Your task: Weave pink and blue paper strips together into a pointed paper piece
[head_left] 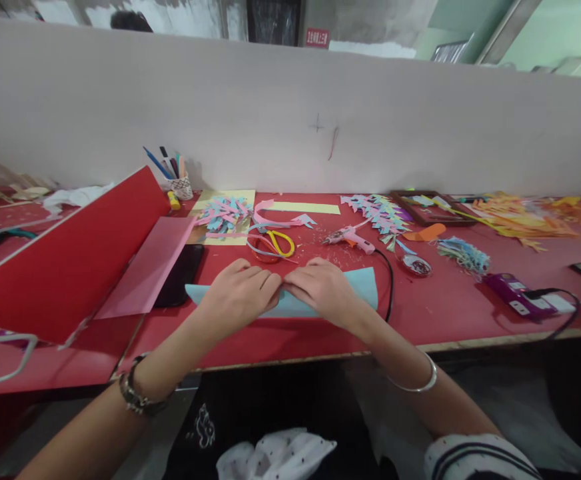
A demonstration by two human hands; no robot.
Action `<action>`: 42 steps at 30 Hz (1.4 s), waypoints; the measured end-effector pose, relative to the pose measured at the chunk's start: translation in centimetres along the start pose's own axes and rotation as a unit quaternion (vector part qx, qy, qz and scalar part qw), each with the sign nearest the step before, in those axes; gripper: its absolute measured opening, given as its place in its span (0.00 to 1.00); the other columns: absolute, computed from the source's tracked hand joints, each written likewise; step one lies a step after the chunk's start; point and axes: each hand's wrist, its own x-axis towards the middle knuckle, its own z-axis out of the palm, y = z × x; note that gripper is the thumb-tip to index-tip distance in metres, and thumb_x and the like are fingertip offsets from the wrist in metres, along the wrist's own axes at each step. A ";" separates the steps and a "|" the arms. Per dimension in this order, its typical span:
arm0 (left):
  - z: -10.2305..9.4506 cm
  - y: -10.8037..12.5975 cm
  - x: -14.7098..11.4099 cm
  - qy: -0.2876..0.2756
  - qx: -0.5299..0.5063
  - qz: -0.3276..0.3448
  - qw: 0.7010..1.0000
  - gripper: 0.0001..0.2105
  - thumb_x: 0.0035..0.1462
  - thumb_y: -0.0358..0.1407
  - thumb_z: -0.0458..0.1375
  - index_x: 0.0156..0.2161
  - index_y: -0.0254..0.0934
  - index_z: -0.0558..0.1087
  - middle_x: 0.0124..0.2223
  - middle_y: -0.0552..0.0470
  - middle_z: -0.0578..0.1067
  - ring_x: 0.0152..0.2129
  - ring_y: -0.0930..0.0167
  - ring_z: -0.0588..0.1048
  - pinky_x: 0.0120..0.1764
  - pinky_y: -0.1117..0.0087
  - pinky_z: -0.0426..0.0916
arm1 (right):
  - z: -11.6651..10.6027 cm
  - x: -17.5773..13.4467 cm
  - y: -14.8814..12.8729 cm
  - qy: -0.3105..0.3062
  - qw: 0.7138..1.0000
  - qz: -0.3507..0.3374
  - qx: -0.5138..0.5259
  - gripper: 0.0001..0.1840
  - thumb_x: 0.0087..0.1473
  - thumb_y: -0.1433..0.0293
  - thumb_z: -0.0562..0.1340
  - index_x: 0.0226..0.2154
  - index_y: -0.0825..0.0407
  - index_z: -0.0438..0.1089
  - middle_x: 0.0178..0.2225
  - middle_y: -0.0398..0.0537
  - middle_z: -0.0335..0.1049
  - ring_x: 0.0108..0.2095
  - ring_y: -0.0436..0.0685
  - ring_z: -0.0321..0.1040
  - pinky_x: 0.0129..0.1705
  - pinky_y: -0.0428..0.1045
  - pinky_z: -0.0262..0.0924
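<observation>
A light blue sheet of paper (365,288) lies on the red table in front of me, bent over along its length. My left hand (243,290) and my right hand (323,290) meet near its middle, fingers curled and pressed on the paper's edge. Both thumbs are hidden. Just beyond my hands are scissors with yellow and red handles (283,244), and a pink glue gun (353,237) whose black cord runs down past the paper's right end. A pile of pink and blue paper strips (224,215) lies behind my left hand.
At left, a red board (80,260) leans beside a pink sheet (150,267) and a dark tablet-like object (183,275). A pen cup (180,187) stands by the white partition (270,113). Rightward lie fringed paper (378,210), a wooden frame (435,210) and a purple power box (513,293).
</observation>
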 end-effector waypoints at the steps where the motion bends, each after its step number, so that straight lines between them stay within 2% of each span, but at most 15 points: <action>1: -0.1 -0.2 0.1 0.011 0.006 0.009 1.000 0.12 0.54 0.28 0.46 0.20 0.37 0.62 0.16 0.59 0.66 0.14 0.76 0.64 0.23 0.71 0.55 | -0.1 0.1 0.0 -0.002 1.000 0.004 0.021 0.17 0.59 0.67 0.48 0.26 0.53 0.67 0.22 0.43 0.70 0.24 0.48 0.62 0.32 0.45 0.49; 6: -0.8 -1.6 -0.3 0.027 0.021 0.038 0.999 0.12 0.52 0.26 0.46 0.19 0.38 0.61 0.15 0.60 0.64 0.13 0.77 0.63 0.22 0.72 0.55 | -1.3 0.0 0.1 0.013 0.995 0.016 0.095 0.18 0.59 0.66 0.46 0.28 0.53 0.67 0.25 0.44 0.71 0.26 0.48 0.64 0.33 0.44 0.50; 10: -1.3 -4.6 -3.0 0.005 0.092 0.017 0.996 0.14 0.53 0.27 0.46 0.19 0.38 0.62 0.15 0.61 0.64 0.14 0.78 0.63 0.23 0.73 0.55 | -3.1 -1.1 1.2 0.048 0.992 0.044 0.107 0.17 0.59 0.66 0.47 0.27 0.53 0.67 0.25 0.43 0.71 0.26 0.48 0.64 0.31 0.43 0.51; 13: -2.1 -6.7 -5.3 -0.071 0.152 -0.058 0.984 0.15 0.56 0.28 0.44 0.19 0.38 0.62 0.15 0.60 0.64 0.16 0.77 0.64 0.24 0.72 0.55 | -3.8 -1.8 1.9 0.063 0.992 0.067 0.092 0.16 0.58 0.67 0.48 0.26 0.53 0.66 0.23 0.43 0.70 0.24 0.48 0.63 0.30 0.43 0.52; 14: -2.5 -7.0 -5.6 -0.072 0.145 -0.077 0.984 0.15 0.56 0.29 0.44 0.20 0.38 0.62 0.15 0.60 0.64 0.16 0.77 0.64 0.24 0.72 0.55 | -3.8 -1.8 2.0 0.065 0.992 0.071 0.086 0.16 0.58 0.68 0.48 0.25 0.53 0.66 0.22 0.43 0.70 0.23 0.48 0.63 0.30 0.43 0.51; 15: -2.8 -6.9 -5.6 -0.053 0.137 -0.129 0.981 0.14 0.57 0.29 0.44 0.21 0.38 0.63 0.16 0.60 0.65 0.17 0.77 0.64 0.25 0.72 0.56 | -3.7 -1.7 1.9 0.064 0.992 0.067 0.081 0.16 0.58 0.68 0.48 0.25 0.53 0.66 0.22 0.42 0.70 0.23 0.48 0.63 0.30 0.43 0.51; 16: -3.1 -6.5 -5.4 -0.025 0.114 -0.173 0.978 0.13 0.57 0.30 0.44 0.23 0.38 0.64 0.19 0.59 0.68 0.19 0.76 0.66 0.28 0.73 0.58 | -3.5 -1.5 1.7 0.058 0.994 0.057 0.076 0.16 0.57 0.69 0.48 0.25 0.53 0.66 0.22 0.42 0.70 0.23 0.48 0.62 0.30 0.43 0.51; 17: -3.3 -5.8 -4.8 -0.007 0.068 -0.173 0.983 0.11 0.58 0.31 0.44 0.27 0.38 0.66 0.23 0.59 0.71 0.22 0.76 0.68 0.29 0.73 0.59 | -3.2 -1.2 1.4 0.049 0.995 0.042 0.071 0.15 0.57 0.69 0.48 0.24 0.53 0.66 0.21 0.41 0.69 0.22 0.47 0.62 0.31 0.44 0.51; 19: -3.4 -4.1 -3.2 0.000 -0.006 -0.117 0.993 0.11 0.58 0.38 0.44 0.35 0.37 0.68 0.33 0.53 0.75 0.30 0.72 0.71 0.32 0.71 0.62 | -2.6 -0.3 0.6 0.038 0.997 0.002 0.063 0.15 0.55 0.70 0.49 0.23 0.53 0.65 0.19 0.40 0.68 0.21 0.47 0.60 0.31 0.44 0.50; 20: -3.4 -3.2 -2.3 -0.008 -0.039 -0.090 0.995 0.16 0.58 0.42 0.43 0.38 0.35 0.68 0.36 0.49 0.75 0.33 0.70 0.71 0.33 0.70 0.62 | -2.4 0.1 0.2 0.043 0.997 -0.017 0.061 0.14 0.54 0.71 0.49 0.22 0.53 0.65 0.19 0.40 0.67 0.20 0.47 0.59 0.31 0.44 0.50; 24: -3.1 -1.4 -0.2 -0.130 -0.159 -0.056 0.977 0.19 0.60 0.40 0.40 0.28 0.38 0.70 0.24 0.56 0.74 0.20 0.74 0.70 0.28 0.71 0.58 | -2.0 1.0 -0.7 0.102 0.993 -0.044 0.049 0.10 0.47 0.75 0.50 0.21 0.53 0.63 0.18 0.40 0.67 0.20 0.46 0.58 0.31 0.45 0.50; 28: -3.3 -2.2 -0.6 -0.212 -0.234 -0.122 0.941 0.18 0.59 0.39 0.42 0.26 0.38 0.71 0.24 0.57 0.76 0.20 0.75 0.70 0.28 0.72 0.57 | -1.9 0.6 -0.2 0.108 0.993 -0.044 0.033 0.08 0.42 0.77 0.51 0.17 0.53 0.60 0.15 0.38 0.63 0.18 0.46 0.54 0.27 0.44 0.48; 36: -3.2 -5.4 -3.4 -0.277 -0.351 -0.231 0.864 0.19 0.54 0.45 0.44 0.24 0.37 0.71 0.24 0.56 0.75 0.22 0.74 0.71 0.25 0.77 0.59 | -1.8 -3.4 3.2 0.136 0.990 0.032 -0.011 0.10 0.43 0.77 0.50 0.16 0.52 0.58 0.14 0.39 0.59 0.17 0.46 0.52 0.26 0.43 0.49; 39: -3.5 -6.5 -4.3 -0.271 -0.352 -0.253 0.860 0.17 0.53 0.44 0.46 0.24 0.38 0.71 0.22 0.57 0.74 0.20 0.74 0.71 0.23 0.77 0.60 | -2.1 -5.4 4.8 0.147 0.985 0.088 -0.025 0.09 0.43 0.76 0.50 0.16 0.52 0.57 0.14 0.39 0.58 0.17 0.47 0.52 0.24 0.43 0.48; 42: -4.3 -7.0 -4.4 -0.220 -0.316 -0.240 0.891 0.16 0.53 0.44 0.46 0.24 0.40 0.72 0.22 0.58 0.75 0.19 0.74 0.70 0.21 0.76 0.59 | -2.5 -6.2 5.3 0.190 0.967 0.168 -0.006 0.09 0.45 0.75 0.50 0.18 0.51 0.57 0.15 0.39 0.57 0.17 0.48 0.53 0.23 0.44 0.49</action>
